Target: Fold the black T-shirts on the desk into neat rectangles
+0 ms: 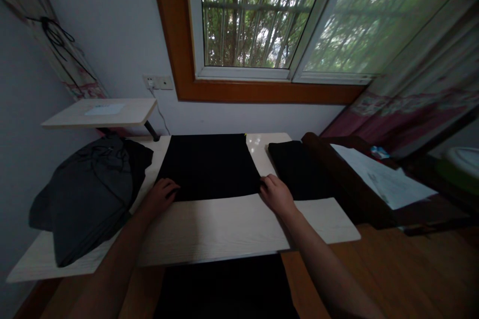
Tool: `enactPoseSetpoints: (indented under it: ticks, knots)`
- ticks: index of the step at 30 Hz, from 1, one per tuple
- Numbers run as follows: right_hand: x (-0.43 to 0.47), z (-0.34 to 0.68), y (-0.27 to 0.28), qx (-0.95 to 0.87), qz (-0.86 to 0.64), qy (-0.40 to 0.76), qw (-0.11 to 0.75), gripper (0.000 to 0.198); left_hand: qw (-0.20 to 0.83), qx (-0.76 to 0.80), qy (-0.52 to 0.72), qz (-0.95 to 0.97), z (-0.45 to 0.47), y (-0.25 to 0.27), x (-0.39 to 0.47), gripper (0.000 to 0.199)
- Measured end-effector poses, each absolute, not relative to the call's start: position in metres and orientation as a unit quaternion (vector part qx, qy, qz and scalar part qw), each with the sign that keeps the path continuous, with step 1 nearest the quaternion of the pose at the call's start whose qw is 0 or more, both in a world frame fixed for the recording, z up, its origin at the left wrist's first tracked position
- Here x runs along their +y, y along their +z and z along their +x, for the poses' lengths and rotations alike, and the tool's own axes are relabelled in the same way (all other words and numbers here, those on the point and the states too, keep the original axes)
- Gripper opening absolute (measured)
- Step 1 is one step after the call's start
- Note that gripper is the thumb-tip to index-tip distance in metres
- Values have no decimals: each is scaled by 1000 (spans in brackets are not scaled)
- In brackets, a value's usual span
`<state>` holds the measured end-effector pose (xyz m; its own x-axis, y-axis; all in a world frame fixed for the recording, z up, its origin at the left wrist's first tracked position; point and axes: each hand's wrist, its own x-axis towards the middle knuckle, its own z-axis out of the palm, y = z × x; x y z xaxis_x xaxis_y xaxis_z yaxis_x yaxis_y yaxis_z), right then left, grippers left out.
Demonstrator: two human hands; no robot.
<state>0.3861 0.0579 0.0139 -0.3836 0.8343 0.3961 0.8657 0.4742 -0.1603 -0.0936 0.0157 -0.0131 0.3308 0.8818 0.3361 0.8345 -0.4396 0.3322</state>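
Note:
A black folded garment (211, 165) lies flat on the pale wooden table (224, 229) before me, in a rough rectangle. A tiny yellow mark shows at its far right corner. My left hand (161, 195) has its fingers curled over the near left corner of the cloth. At the near right corner, my right hand (277, 195) pinches the edge between thumb and fingers. To the right of that hand sits another folded black garment (299, 167). The exact kind of either garment cannot be made out.
Dark grey clothing (90, 184) with a drawstring is heaped at the left, below a small raised shelf (101, 112). A dark brown wooden piece of furniture (348, 184) bearing white paper (381, 177) adjoins the right side. Behind the table are the wall and a window (262, 15).

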Motion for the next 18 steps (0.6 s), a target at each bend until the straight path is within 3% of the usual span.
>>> enactPoseSetpoints:
  ticks: [7, 12, 18]
  knots:
    - [48, 412, 21, -814, -521, -112, 232, 18, -17, 601, 229, 766, -113, -16, 7, 35]
    - [46, 412, 19, -814, -508, -79, 272, 19, -89, 631, 239, 733, -129, -4, -6, 30]
    - [42, 415, 25, -822, -497, -59, 272, 15, -41, 585, 247, 771, -138, -3, -16, 35]
